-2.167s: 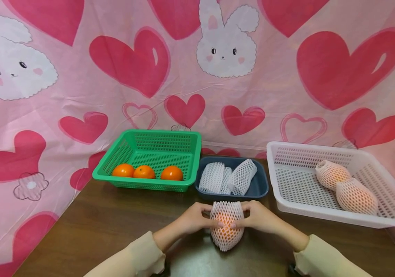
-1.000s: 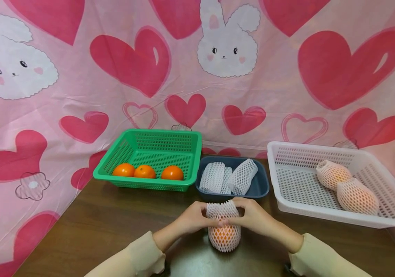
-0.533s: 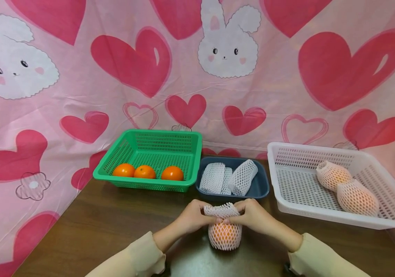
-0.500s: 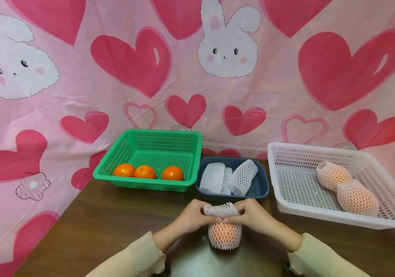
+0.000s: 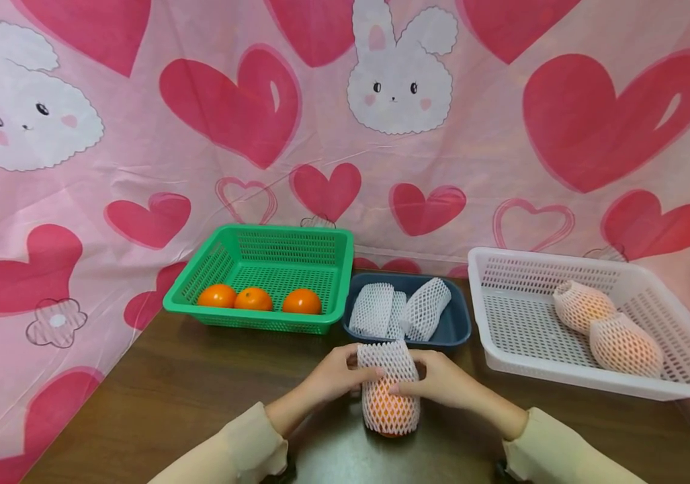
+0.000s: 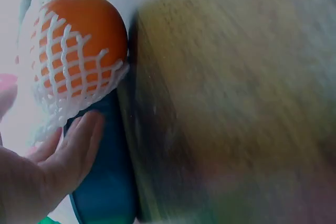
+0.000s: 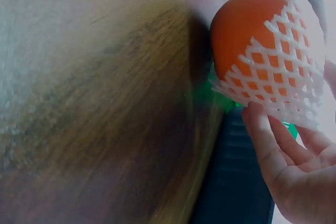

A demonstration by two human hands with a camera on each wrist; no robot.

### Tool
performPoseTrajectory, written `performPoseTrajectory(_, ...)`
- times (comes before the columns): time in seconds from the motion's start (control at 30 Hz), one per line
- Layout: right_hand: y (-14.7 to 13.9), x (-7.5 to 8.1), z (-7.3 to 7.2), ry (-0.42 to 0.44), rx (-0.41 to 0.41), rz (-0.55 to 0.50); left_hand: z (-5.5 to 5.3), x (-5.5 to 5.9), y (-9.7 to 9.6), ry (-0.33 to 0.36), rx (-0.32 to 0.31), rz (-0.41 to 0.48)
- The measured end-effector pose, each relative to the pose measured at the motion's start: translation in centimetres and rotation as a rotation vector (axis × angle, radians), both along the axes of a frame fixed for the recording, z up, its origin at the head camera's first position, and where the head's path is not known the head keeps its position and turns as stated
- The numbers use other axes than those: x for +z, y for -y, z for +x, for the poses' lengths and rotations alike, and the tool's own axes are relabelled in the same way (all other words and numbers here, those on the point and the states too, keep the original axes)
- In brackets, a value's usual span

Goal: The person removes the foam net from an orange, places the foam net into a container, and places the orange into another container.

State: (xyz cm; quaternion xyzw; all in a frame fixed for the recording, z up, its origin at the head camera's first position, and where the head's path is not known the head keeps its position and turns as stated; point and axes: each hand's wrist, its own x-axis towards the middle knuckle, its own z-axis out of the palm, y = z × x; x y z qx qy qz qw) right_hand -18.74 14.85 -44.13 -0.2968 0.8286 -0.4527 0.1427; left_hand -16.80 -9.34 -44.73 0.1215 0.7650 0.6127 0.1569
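Near the front of the table, an orange [image 6: 100, 19] sits inside a white foam net sleeve [image 5: 385, 359]. Its lower end bulges bare out of the net in both wrist views. My left hand [image 5: 334, 374] grips the sleeve from the left, thumb across its front and fingers behind. From the right, my right hand [image 5: 444, 380] holds it the same way, with its thumb lower, over the orange. The upper part of the sleeve stands up above the fruit.
Behind the hands, a dark blue tray [image 5: 457, 323] holds several folded foam nets [image 5: 371, 309]. At left is a green basket [image 5: 287, 269] with three oranges [image 5: 302, 302]. The white basket [image 5: 514, 323] at right holds two netted oranges [image 5: 625, 346].
Both hands have shifted on the sleeve and the thumbs have moved apart. The net's top now stands taller, and a sliver of bare orange shows under its lower edge.
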Motion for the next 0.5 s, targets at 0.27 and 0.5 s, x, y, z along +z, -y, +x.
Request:
performPoseTrajectory(0.27,-0.02,-0.19,-0.12,0.009,-0.057,-0.040,0.16,0.11,0.23,0.038,-0.128,-0.086)
performPoseTrajectory(0.5,0.16,-0.08,0.19,0.019,-0.102,-0.066,0.10,0.45,0.27,-0.050,-0.086,-0.084)
